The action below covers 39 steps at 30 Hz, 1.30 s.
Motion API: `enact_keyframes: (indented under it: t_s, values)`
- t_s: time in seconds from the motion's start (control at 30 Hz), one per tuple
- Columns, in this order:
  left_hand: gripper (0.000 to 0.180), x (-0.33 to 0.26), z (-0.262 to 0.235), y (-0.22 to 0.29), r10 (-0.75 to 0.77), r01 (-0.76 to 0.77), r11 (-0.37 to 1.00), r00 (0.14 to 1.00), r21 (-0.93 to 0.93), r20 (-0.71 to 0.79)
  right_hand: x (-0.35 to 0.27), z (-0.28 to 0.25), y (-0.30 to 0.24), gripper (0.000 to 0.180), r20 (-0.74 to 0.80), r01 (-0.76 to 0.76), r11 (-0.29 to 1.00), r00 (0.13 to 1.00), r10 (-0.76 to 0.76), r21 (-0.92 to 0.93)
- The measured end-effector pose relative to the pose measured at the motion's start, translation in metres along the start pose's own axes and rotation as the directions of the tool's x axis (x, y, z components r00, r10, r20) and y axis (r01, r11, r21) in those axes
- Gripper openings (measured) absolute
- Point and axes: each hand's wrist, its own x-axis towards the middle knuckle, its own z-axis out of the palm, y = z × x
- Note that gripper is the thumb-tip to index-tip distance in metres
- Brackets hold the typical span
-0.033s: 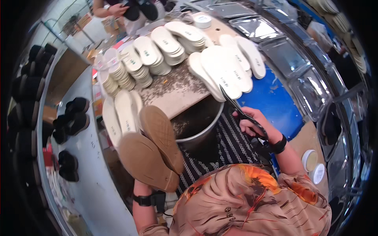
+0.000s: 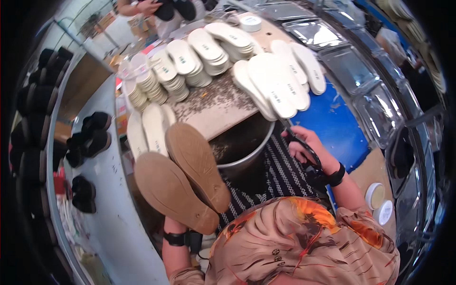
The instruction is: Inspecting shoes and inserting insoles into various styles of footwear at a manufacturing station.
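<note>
By the near edge of the desk (image 2: 216,123), toward its left, the left hand (image 2: 175,225) grips two brown outsoles (image 2: 172,190), fingers hidden behind them; the right hand (image 2: 304,142) has fingers wrapped around black scissors (image 2: 309,148).

torso: loose tan cloth blouse (image 2: 247,249) with orange flowers, dark streaks and red lines
front: small dark round buttons (image 2: 277,258)
left wrist: black strap (image 2: 175,239)
right wrist: black band (image 2: 337,175)
lap: black cloth (image 2: 284,164) with white patterned stripes
</note>
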Motion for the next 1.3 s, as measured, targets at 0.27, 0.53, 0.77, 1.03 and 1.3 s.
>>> enact_keyframes:
  t_s: [0.27, 0.53, 0.77, 1.03, 1.3]
  values:
    - [0.045, -0.015, 0.01, -0.043, 0.141, -0.138, 0.954, 0.99, 0.267, 0.01, 0.001, -0.073, 0.081, 0.026, -0.624, -0.053, 0.994, 0.782, -0.015, -0.091]
    - [0.043, 0.004, 0.024, -0.053, -0.051, 0.103, 0.85, 0.992, -0.517, 0.114, -0.013, -0.168, 0.136, 0.044, -0.764, -0.644, 0.454, 0.627, -0.148, -0.616]
    - [0.036, 0.03, 0.032, -0.003, -0.047, 0.002, 0.952, 0.989, 0.306, 0.14, 0.0, -0.093, 0.064, 0.044, -0.57, -0.478, 0.466, 0.818, -0.072, -0.745]
    - [0.027, 0.043, 0.045, -0.028, -0.232, 0.236, 0.438, 0.962, -0.868, 0.144, -0.02, -0.127, 0.079, 0.028, -0.719, -0.676, 0.268, 0.686, -0.111, -0.686]
    - [0.019, 0.117, 0.08, 0.053, 0.088, -0.08, 0.996, 0.965, 0.045, -0.248, -0.002, -0.109, 0.055, 0.043, -0.631, -0.517, 0.486, 0.77, -0.094, -0.704]
